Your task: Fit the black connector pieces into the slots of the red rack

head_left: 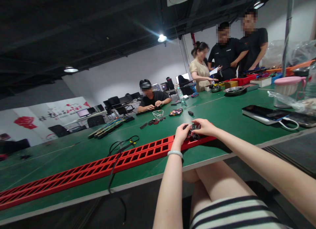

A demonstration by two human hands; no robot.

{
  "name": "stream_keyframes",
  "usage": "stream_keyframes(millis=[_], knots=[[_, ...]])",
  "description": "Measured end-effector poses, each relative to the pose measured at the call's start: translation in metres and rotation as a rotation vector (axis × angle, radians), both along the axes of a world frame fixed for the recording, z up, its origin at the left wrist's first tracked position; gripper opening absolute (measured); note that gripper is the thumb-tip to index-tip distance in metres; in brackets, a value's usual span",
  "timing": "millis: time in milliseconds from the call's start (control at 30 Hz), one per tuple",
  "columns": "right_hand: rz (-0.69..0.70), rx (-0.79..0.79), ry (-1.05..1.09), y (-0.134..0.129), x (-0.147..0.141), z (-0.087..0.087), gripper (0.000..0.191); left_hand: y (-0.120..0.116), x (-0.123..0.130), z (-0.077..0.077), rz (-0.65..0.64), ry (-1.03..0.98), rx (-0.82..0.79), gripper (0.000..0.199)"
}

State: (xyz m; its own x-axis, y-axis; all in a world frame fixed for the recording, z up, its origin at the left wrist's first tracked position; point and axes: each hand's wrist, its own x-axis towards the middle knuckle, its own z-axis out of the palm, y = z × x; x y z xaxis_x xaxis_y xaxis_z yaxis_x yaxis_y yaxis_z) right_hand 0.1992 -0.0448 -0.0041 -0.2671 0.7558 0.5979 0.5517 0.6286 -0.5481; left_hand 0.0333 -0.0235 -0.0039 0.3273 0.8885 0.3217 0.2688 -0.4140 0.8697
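My left hand [182, 135], with a pale bangle at its wrist, is closed on a small black part. My right hand [204, 127] pinches a small dark piece [194, 127] just beside it, and the fingertips of both hands nearly meet. Both hands are over the right end of a long red slotted frame [148, 150] that lies along the green table's near edge. Under my fingers, other dark bits sit on the frame; their shape is too small to tell.
A black cable [115, 161] crosses the red frame. Beyond lie a black block [190, 113], a white cable [158, 115] and bundled rods [110, 127]. Phones [265, 113] and a pink-lidded cup [287, 90] stand right. A person [153, 99] sits opposite; others stand behind.
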Motion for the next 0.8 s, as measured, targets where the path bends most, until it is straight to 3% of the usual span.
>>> stream_keyframes(millis=[167,433,800], knots=[[0.091,-0.119,-0.105,0.015,0.011,0.005,0.039,0.004,0.000,-0.005,0.031,-0.021,-0.030,0.030],[0.212,-0.235,0.041,0.006,0.024,-0.014,0.044,0.004,-0.002,-0.010,0.060,-0.047,-0.033,0.030],[0.167,-0.088,-0.146,0.004,0.034,-0.015,0.038,0.007,-0.003,-0.011,0.091,0.021,0.018,0.032]])
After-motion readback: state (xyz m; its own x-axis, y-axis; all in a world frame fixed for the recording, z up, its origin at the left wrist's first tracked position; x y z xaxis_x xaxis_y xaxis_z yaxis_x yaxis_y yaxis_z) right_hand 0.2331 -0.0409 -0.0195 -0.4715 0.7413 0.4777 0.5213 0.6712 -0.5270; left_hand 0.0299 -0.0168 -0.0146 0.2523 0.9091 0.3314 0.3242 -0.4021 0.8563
